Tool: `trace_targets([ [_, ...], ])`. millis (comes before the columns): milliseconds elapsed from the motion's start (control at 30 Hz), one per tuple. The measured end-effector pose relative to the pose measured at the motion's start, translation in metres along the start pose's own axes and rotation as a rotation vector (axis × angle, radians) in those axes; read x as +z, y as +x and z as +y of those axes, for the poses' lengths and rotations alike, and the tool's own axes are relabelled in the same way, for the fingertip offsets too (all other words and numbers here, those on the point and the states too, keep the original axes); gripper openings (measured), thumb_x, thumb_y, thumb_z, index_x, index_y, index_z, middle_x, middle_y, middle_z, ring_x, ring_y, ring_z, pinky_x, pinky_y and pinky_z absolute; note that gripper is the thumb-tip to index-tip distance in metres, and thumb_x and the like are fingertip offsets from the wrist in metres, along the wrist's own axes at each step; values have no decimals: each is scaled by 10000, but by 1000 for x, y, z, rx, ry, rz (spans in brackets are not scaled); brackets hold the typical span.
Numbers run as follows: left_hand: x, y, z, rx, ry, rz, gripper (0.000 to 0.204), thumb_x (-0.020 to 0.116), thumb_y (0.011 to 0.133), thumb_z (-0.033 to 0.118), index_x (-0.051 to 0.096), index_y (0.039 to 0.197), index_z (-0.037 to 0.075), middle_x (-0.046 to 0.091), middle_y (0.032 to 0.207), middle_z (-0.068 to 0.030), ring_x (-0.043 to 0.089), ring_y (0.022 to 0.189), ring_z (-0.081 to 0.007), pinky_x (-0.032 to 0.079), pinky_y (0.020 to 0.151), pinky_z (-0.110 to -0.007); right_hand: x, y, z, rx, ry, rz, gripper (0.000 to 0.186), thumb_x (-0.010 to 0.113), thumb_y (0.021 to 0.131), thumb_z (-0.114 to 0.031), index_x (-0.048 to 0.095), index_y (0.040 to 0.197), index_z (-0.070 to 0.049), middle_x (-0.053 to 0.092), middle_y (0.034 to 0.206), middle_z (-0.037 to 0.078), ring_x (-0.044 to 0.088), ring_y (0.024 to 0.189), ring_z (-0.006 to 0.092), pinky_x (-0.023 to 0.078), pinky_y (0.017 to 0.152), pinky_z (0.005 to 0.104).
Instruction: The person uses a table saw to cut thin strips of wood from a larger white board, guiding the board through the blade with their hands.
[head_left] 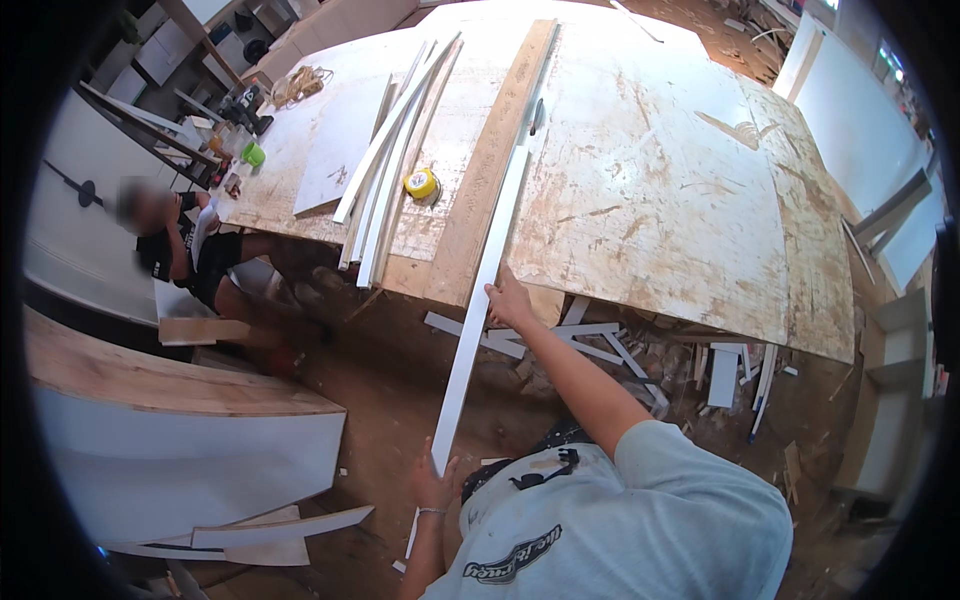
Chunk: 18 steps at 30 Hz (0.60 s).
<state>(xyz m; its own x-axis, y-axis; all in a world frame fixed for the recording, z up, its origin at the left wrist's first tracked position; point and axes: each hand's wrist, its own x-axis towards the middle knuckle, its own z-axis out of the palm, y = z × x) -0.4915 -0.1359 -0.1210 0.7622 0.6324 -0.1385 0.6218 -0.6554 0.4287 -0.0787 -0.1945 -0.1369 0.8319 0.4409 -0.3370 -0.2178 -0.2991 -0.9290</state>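
A long narrow white strip (467, 360) slants from the worktable toward me, its near part sticking out past the table edge. My left hand (433, 482) is closed round its near end, low in the picture. Farther up, my right hand (510, 303) grips the strip's right edge, thumb on top, close to the table's front edge. The strip's far part lies along a long brown wooden board (497, 140). Just beyond its far end is a small dark tool (538, 116), too small to name.
On the worktable (640, 210), left of the board, lie a yellow tape measure (421, 185) and several white strips (385, 190). A green cup (252, 154) stands far left. Another person (190, 235) sits at left. Offcuts (600, 340) litter the floor; a large white panel (190, 455) is lower left.
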Motion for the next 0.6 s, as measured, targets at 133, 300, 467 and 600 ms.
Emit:
trace_targets([
  [133, 10, 26, -5, 7, 0, -19, 784, 772, 889, 379, 422, 1535, 104, 630, 1059, -227, 622, 965, -412, 507, 867, -477, 2, 24, -9, 80, 42, 24, 750, 572, 1008, -144, 163, 1636, -149, 705, 791, 195, 649, 497, 232, 554, 467, 381],
  [300, 20, 47, -14, 85, -48, -33, 770, 739, 920, 342, 386, 1548, 67, 626, 1082, -246, 620, 997, -421, 506, 883, -479, -1, 40, -12, 117, 3, 81, 728, 564, 1013, -153, 185, 1635, -161, 723, 839, 222, 678, 521, 242, 577, 484, 385],
  [467, 9, 63, 17, -73, -155, -167, 778, 715, 938, 325, 340, 1579, 96, 631, 1154, -265, 630, 1057, -429, 510, 920, -483, -18, 48, -30, 114, 40, 103, 677, 533, 1023, -146, 218, 1623, -140, 723, 868, 248, 668, 515, 264, 579, 527, 403],
  [600, 11, 80, 35, 60, -71, -86, 758, 690, 956, 310, 324, 1595, 131, 637, 1184, -268, 636, 1075, -429, 511, 930, -482, -27, 64, -42, 124, -9, 97, 665, 531, 1023, -142, 231, 1616, -130, 723, 845, 237, 662, 500, 265, 577, 525, 406],
])
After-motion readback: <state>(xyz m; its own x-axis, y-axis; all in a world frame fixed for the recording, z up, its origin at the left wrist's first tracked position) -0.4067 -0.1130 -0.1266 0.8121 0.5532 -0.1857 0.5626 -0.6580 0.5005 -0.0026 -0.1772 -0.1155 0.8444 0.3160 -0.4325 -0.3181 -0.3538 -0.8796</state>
